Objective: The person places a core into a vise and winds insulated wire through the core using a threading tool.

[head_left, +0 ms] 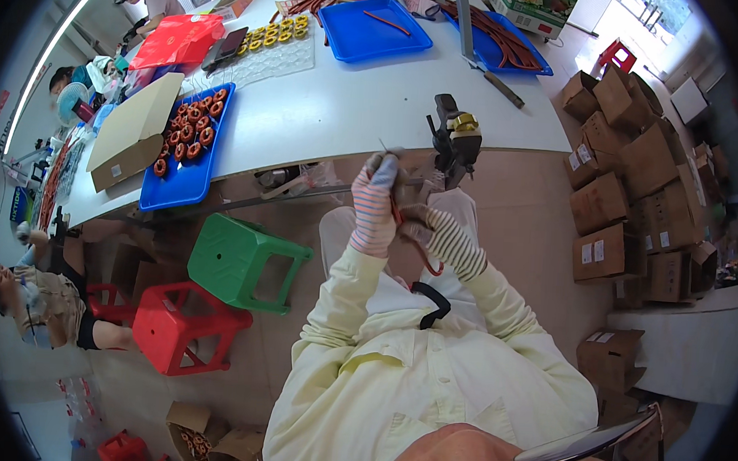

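Note:
In front of my lap, just off the table's edge, both hands work close together in worn gloves. My left hand (378,174), in a pink-and-grey striped cuff, is closed, and a thin pointed end sticks up past its fingertips. Lower and to the right, my right hand (418,222), in a dark striped cuff, is closed around a red-brown wire (431,264), whose loose end curves down below it. The wire runs up between the hands; the fingers hide most of it. A black clamp (454,151) with a yellow ring (465,122) is fixed to the table edge beside my hands.
Across the white table (325,114) lie a blue tray of wound coils (218,166), yellow rings (273,37) on bubble wrap, blue trays (372,49) with wires, and a handled tool (503,88). Green (232,256) and red stools (169,328) stand left; cartons (607,203) right. Other people sit left.

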Action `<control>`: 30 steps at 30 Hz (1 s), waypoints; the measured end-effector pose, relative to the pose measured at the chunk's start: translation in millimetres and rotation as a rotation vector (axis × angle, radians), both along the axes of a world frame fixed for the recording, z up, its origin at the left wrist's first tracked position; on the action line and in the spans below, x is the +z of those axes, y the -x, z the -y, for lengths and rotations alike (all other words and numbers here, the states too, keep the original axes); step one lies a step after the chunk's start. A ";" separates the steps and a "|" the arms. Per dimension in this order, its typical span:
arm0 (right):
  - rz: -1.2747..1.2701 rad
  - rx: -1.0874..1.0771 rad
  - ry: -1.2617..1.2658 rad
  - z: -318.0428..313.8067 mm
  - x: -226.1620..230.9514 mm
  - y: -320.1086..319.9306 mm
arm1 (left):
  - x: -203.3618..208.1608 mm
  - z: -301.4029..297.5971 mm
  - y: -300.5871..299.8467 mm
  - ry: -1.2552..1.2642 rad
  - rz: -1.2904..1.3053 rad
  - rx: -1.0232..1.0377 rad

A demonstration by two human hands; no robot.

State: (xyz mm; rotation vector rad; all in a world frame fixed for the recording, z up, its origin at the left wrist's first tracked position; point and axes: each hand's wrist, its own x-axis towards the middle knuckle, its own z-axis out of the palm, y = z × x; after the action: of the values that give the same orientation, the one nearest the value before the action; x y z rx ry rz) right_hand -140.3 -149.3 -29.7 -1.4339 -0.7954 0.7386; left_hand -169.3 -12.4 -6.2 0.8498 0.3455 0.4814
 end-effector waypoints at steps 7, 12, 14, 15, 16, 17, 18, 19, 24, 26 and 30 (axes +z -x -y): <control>-0.057 -0.040 0.273 -0.6 49.2 -22.8 | -3.5 -23.2 2.8 0.231 0.231 -0.193; -0.432 0.015 -0.181 -29.4 100.5 -53.1 | -63.6 -46.7 -15.0 -0.355 0.075 0.211; -0.428 -0.037 -0.220 -37.5 110.3 -65.2 | -44.8 -25.0 -17.2 -1.123 -0.088 0.577; -0.429 -0.041 -0.255 -49.3 115.9 -68.5 | -32.2 -15.2 -11.5 -1.127 -0.074 0.578; -0.402 -0.126 -0.236 -63.6 116.0 -71.8 | -24.7 -6.0 -8.4 -1.016 0.085 0.438; -0.426 -0.153 -0.251 -72.1 116.5 -71.8 | -22.6 3.1 -5.8 -0.900 0.238 0.296; -0.483 -0.108 -0.254 -82.6 118.0 -76.9 | -25.0 12.4 -0.5 -0.719 0.221 0.153; -0.538 -0.070 -0.256 -89.9 119.7 -84.4 | -29.5 21.5 0.4 -0.536 0.205 0.002; -0.495 -0.027 -0.288 -122.3 132.4 -133.9 | -51.3 14.6 -21.1 -0.277 0.133 -0.071; -0.228 -0.088 -0.171 -121.3 124.3 -169.2 | -29.9 9.3 -31.9 -0.031 -0.021 -0.067; 0.839 -0.510 0.081 -118.2 68.5 -263.0 | -42.6 -32.8 -53.8 0.092 -0.024 -0.169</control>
State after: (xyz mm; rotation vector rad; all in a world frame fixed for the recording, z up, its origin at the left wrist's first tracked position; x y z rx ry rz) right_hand 122.6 -31.0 38.7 -1.9377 -0.9590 -0.2628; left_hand -115.5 20.4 -48.8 0.7880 0.3127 0.2965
